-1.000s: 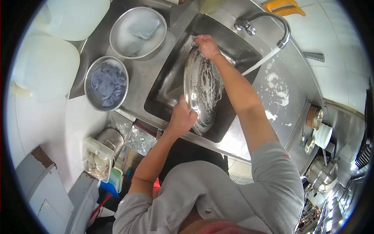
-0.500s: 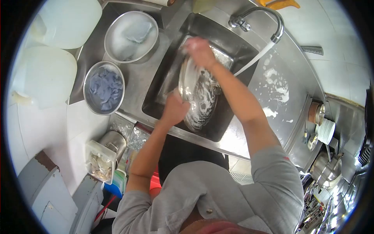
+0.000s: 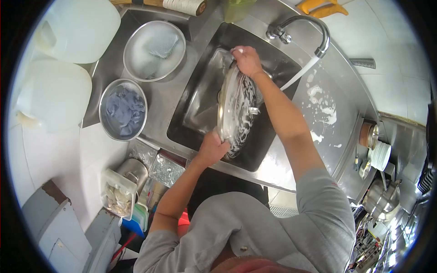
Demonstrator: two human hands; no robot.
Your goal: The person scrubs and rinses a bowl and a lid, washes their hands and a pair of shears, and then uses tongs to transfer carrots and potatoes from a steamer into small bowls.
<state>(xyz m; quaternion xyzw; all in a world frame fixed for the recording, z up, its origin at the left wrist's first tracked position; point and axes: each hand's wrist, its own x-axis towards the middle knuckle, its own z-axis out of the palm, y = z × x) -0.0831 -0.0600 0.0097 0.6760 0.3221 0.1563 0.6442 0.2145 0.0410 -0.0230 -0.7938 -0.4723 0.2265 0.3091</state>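
A large round metal pot lid (image 3: 239, 107), streaked with white suds, stands tilted nearly on edge over the sink (image 3: 182, 127). A small handle (image 3: 253, 110) sticks out from its soapy face. My left hand (image 3: 212, 148) is closed on the lid's near rim, thumb over the edge. At the far rim my right hand (image 3: 247, 60) is closed, with a bit of white showing at the fingers. Beneath the lid lies a shiny rectangular metal pan (image 3: 200, 98), partly hidden. Water (image 3: 300, 73) runs from the faucet (image 3: 324, 43) to the right of my right forearm.
Left of the sink stand a bowl of suds (image 3: 154, 51) with a mesh cloth and a bowl with a blue-grey cloth (image 3: 123, 109). Foam spots the right-hand counter (image 3: 318, 150). Large white jugs (image 3: 54, 93) stand far left; a stack of plates (image 3: 380, 156) is at right.
The lid has turned more on edge and shifted slightly right. My right hand, blurred by motion before, now rests at its far rim. My left hand stays on the near rim, slightly lower.
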